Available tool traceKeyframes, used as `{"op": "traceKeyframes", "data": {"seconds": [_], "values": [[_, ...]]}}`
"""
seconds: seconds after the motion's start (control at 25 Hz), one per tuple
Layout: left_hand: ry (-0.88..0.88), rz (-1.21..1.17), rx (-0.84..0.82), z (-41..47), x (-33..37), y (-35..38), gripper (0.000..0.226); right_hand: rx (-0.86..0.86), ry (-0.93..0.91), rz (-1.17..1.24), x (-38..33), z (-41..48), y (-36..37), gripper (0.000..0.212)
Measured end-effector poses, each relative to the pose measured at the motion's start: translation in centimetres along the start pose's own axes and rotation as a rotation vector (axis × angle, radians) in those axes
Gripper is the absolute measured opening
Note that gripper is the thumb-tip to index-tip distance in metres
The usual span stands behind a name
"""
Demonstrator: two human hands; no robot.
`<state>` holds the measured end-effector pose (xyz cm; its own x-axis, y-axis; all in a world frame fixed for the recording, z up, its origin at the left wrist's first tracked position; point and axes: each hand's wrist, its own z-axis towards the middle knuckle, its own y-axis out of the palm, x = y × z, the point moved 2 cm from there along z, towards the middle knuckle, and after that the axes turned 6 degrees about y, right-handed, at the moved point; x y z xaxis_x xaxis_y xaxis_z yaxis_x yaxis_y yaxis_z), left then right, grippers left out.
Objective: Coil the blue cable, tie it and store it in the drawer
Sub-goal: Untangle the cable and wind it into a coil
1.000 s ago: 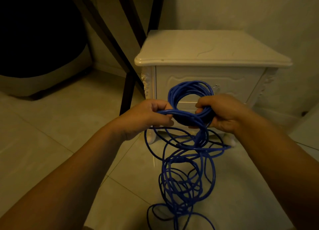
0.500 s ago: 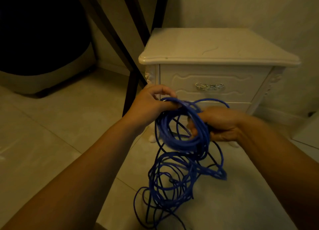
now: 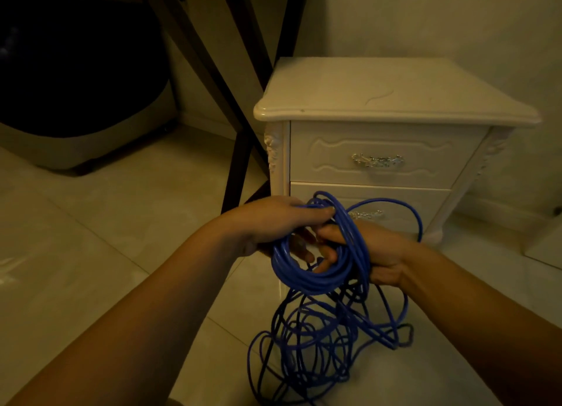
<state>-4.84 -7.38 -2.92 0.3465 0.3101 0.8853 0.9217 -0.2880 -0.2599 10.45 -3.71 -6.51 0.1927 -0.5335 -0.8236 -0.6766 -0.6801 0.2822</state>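
The blue cable (image 3: 304, 276) forms a partial coil in front of me, and the rest hangs down into a loose tangle on the floor tiles. My left hand (image 3: 273, 223) grips the top of the coil, thumb pressed over the strands. My right hand (image 3: 380, 253) holds the coil from the right, its fingers curled through the loops. Behind my hands stands a cream bedside cabinet (image 3: 395, 89) with two drawers. The upper drawer (image 3: 322, 159) and the lower drawer (image 3: 425, 200) are both closed, each with a silver handle.
Dark slanted table legs (image 3: 240, 150) stand just left of the cabinet. A dark rounded object with a pale base (image 3: 76, 131) sits at far left. Pale floor tiles (image 3: 106, 238) spread around the cable tangle. A wall rises behind the cabinet.
Both hands have dropped lower with the coil, which turned from upright to nearly flat. My left hand moved right onto the coil's top. More loops now lie gathered in the coil.
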Motion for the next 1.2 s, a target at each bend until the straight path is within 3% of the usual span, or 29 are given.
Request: {"op": "traceKeyframes", "data": {"seconds": [0.16, 0.36, 0.48, 0.56, 0.68, 0.72, 0.76, 0.84, 0.88, 0.96, 1.04, 1.12, 1.2], "values": [[0.039, -0.038, 0.013, -0.3, -0.4, -0.4, 0.043, 0.006, -0.06, 0.049, 0.3, -0.4, 0.9, 0.024], [0.267, -0.03, 0.144, -1.6, 0.3, -2.3, 0.027, -0.087, -0.048, 0.286, -1.6, -0.9, -2.6, 0.069], [0.39, 0.02, 0.227, -3.0, 0.7, -3.6, 0.032, 0.188, -0.019, 0.426, -2.8, -1.9, -5.8, 0.047], [0.411, 0.069, 0.243, -3.6, 0.8, -3.7, 0.034, 0.463, -0.017, 0.364, -3.3, -2.4, -7.0, 0.029], [0.436, 0.135, 0.229, -3.2, 1.1, -2.6, 0.031, 1.032, -0.227, -0.209, -4.1, -3.4, -6.1, 0.031], [0.442, 0.156, 0.228, -2.8, 1.2, -2.2, 0.027, 1.077, -0.42, -0.405, -4.8, -3.3, -4.6, 0.035], [0.447, 0.169, 0.23, -2.3, 1.2, -1.9, 0.024, 0.929, -0.56, -0.495, -5.2, -3.5, -2.5, 0.04], [0.457, 0.141, 0.238, -1.5, 1.3, -1.6, 0.02, 0.458, -0.433, -0.489, -4.7, -2.5, 0.8, 0.058], [0.455, 0.107, 0.248, -1.3, 1.2, -1.5, 0.019, 0.326, -0.343, -0.499, -4.0, -1.9, 1.6, 0.074], [0.437, 0.029, 0.28, -0.8, 1.3, -1.5, 0.014, 0.207, -0.302, -0.472, -2.4, -1.5, 1.9, 0.085], [0.406, -0.082, 0.316, -0.6, 1.1, -1.6, 0.011, 0.154, -0.367, -0.213, -2.1, -1.7, 1.5, 0.068], [0.378, -0.196, 0.354, -0.3, 0.8, -2.2, 0.013, 0.017, -0.375, 0.022, -2.2, -1.8, 0.6, 0.077], [0.353, -0.291, 0.39, -0.1, 0.5, -2.6, 0.015, -0.037, -0.379, 0.004, -2.6, -2.1, 0.6, 0.075]]}}
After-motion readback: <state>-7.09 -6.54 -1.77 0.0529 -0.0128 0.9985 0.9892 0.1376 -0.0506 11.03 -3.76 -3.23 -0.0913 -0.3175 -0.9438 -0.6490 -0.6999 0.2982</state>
